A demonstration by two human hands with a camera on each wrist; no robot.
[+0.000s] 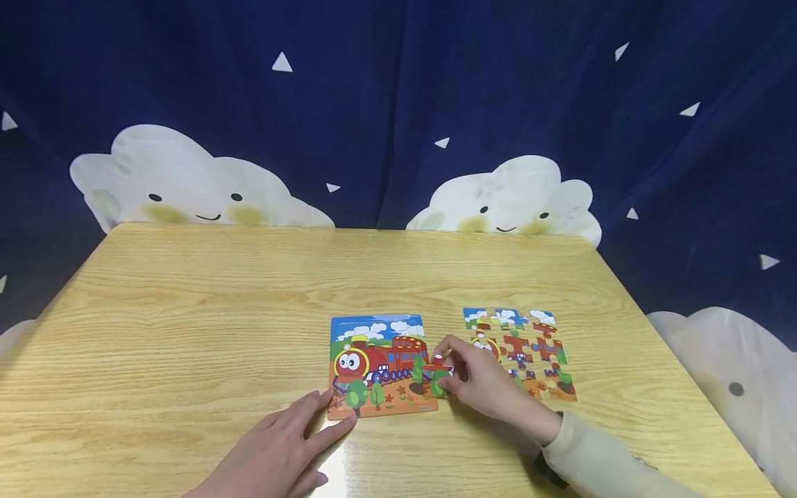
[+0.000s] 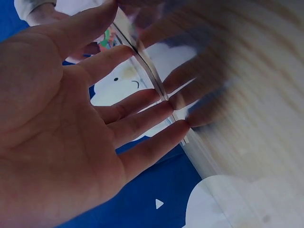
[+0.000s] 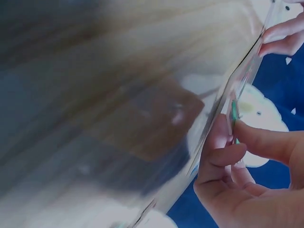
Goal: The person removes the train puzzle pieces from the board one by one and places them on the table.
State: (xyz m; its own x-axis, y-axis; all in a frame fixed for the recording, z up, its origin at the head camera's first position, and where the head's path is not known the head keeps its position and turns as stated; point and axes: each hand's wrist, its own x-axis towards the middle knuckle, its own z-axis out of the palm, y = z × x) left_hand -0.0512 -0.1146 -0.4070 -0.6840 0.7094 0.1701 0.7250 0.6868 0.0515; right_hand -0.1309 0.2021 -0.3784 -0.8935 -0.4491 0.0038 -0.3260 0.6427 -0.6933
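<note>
A flat jigsaw board (image 1: pixel 386 409) with a red cartoon train, trees and clouds lies on the wooden table. My left hand (image 1: pixel 277 446) touches its lower left corner with thumb and forefinger; in the left wrist view the fingers (image 2: pixel 147 147) of that hand reach out fairly straight. Between thumb and fingers, my right hand (image 1: pixel 488 387) pinches a jigsaw piece (image 1: pixel 440 382) showing a green tree and red train part. This piece overlaps the board's right edge in the head view. Seen edge-on in the right wrist view, the piece (image 3: pixel 234 111) is partly hidden by the fingers.
Several loose jigsaw pieces (image 1: pixel 517 349) are spread in rough rows right of the board, some behind my right hand. The pale wooden table (image 1: pixel 218 311) extends to a dark blue curtain (image 1: pixel 373 104) with white clouds and triangles at the back.
</note>
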